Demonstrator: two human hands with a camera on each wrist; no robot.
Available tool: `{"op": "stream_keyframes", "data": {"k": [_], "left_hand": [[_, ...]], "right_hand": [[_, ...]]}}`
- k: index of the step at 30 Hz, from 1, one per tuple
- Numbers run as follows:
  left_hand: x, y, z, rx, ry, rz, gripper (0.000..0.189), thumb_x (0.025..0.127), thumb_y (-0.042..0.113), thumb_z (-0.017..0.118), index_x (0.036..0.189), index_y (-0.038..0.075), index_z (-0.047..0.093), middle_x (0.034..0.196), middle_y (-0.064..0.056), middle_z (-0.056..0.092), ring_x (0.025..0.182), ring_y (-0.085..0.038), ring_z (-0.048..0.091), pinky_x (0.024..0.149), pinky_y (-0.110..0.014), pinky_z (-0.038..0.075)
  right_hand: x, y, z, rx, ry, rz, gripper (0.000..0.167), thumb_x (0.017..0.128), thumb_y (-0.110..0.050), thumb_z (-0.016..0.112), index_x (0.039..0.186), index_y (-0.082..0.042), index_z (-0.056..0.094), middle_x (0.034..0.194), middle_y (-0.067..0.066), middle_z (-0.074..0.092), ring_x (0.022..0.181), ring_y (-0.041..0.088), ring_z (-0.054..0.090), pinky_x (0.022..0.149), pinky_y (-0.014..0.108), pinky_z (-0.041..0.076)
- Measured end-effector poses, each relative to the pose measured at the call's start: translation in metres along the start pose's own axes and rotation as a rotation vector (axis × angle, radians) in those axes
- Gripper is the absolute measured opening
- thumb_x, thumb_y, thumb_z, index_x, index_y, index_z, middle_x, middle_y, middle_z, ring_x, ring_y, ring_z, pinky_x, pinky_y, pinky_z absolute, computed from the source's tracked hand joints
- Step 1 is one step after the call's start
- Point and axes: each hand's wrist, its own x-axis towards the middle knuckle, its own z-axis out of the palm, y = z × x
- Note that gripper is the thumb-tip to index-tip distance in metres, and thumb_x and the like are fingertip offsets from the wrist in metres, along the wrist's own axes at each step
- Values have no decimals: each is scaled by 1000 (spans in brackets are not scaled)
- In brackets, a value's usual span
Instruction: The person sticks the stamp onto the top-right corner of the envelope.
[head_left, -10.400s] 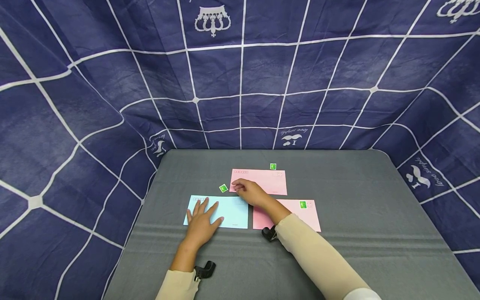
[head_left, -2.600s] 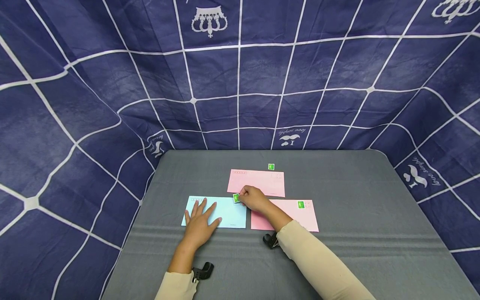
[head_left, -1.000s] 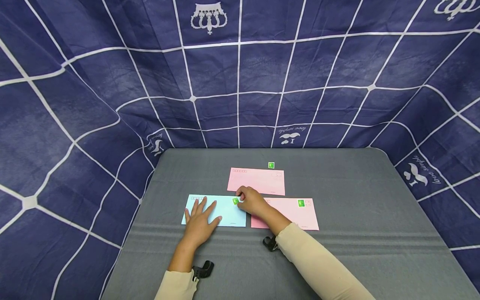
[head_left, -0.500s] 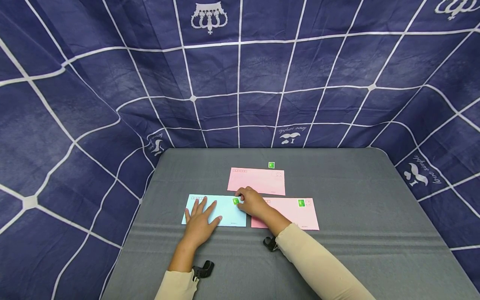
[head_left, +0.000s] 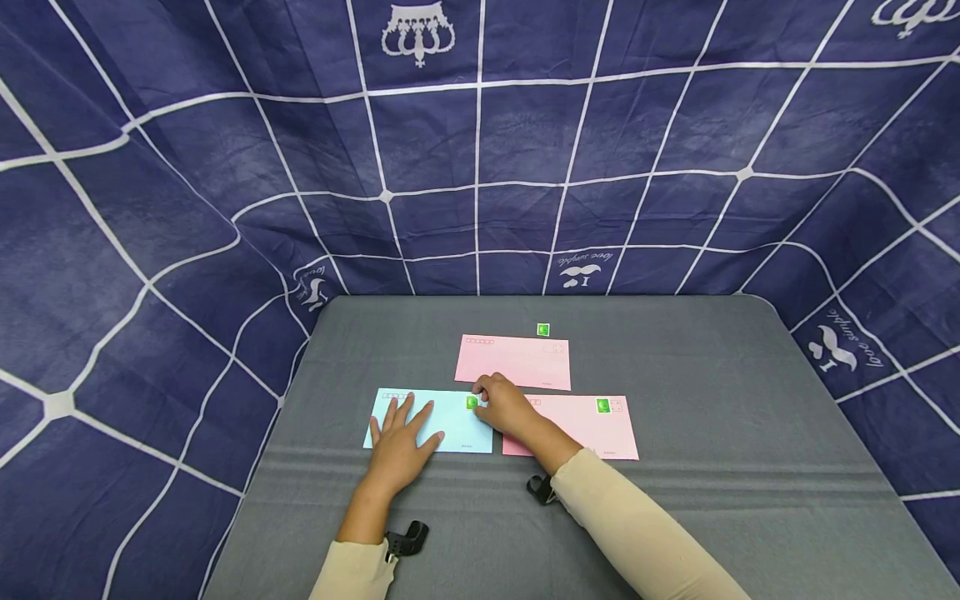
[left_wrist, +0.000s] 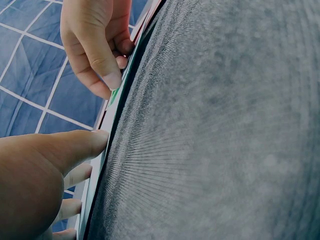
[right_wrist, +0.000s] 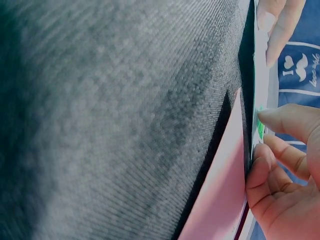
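A blue envelope (head_left: 450, 437) lies flat on the grey table. My left hand (head_left: 402, 450) rests on its left half with fingers spread straight. At its upper right corner is a green stamp (head_left: 472, 402), lying square with the envelope. My right hand (head_left: 507, 404) pinches this stamp's right edge between thumb and index finger, the other fingers curled. In the right wrist view the thumb tip sits right at the stamp (right_wrist: 261, 124). The left wrist view shows the stamp (left_wrist: 114, 95) as a green sliver under the right fingertips.
A pink envelope (head_left: 577, 433) with a green stamp (head_left: 603, 406) on it lies to the right, partly under the right wrist. Behind is another pink envelope (head_left: 512, 361), with a loose green stamp (head_left: 543, 330) beyond its far edge. A blue checked cloth (head_left: 555, 150) surrounds the table.
Since the earliest frame, the stamp left of the far pink envelope has come onto the blue envelope's corner in my right hand. Lately it has turned slightly straighter. The left hand stays put.
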Motion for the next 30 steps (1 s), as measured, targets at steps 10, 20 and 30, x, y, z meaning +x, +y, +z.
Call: {"op": "stream_keyframes", "data": {"k": [10, 20, 30], "left_hand": [[0, 0, 0, 3, 3, 1, 62, 96, 43, 66, 150, 18, 50, 164, -20, 31, 156, -46, 13, 117, -77, 2], [0, 0, 1, 10, 6, -2, 62, 95, 43, 66, 150, 18, 51, 164, -20, 32, 156, -45, 14, 117, -77, 3], [1, -1, 2, 14, 7, 0, 62, 95, 44, 66, 150, 18, 51, 164, -19, 32, 156, -45, 15, 116, -78, 4]], "right_hand": [[-1, -1, 2, -1, 9, 22, 24, 87, -10, 78, 106, -7, 66, 87, 0, 53, 74, 11, 48, 68, 23, 43], [-2, -1, 2, -2, 16, 30, 23, 87, -12, 78, 106, -8, 65, 88, 0, 53, 74, 11, 48, 69, 23, 44], [-2, -2, 2, 11, 14, 29, 25, 86, -11, 78, 107, -6, 65, 87, 0, 52, 74, 11, 47, 67, 23, 42]]}}
